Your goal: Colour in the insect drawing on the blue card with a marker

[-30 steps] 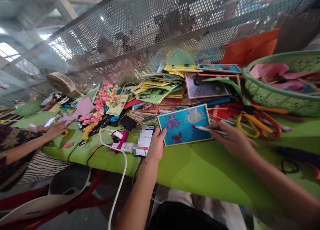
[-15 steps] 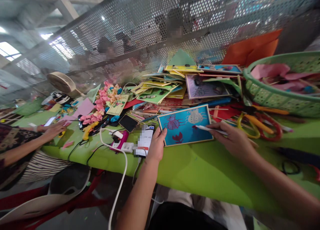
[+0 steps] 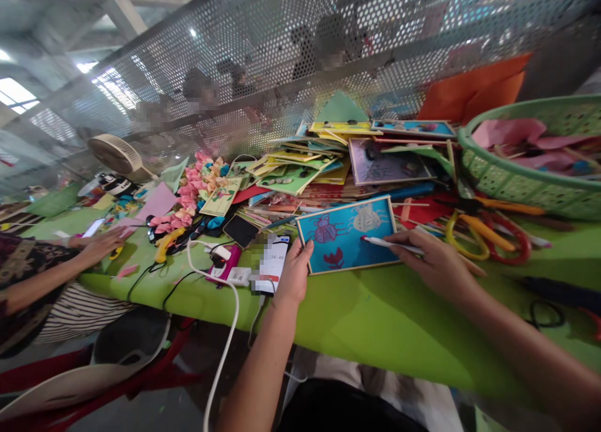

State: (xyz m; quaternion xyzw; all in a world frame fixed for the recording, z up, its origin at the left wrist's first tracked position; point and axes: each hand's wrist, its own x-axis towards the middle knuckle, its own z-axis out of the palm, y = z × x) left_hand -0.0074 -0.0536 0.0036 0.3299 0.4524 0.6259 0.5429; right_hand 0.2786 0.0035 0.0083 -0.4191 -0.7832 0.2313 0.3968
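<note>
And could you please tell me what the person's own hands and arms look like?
The left hand and right hand are bare, without gloves. The left forearm and right forearm show no sleeves, and no watch is visible. Any thin ring would be too small to tell.

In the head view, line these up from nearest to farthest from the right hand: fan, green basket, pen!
1. Pen: held in the right hand.
2. Green basket: beyond it, to the right.
3. Fan: far back on the left.
</note>
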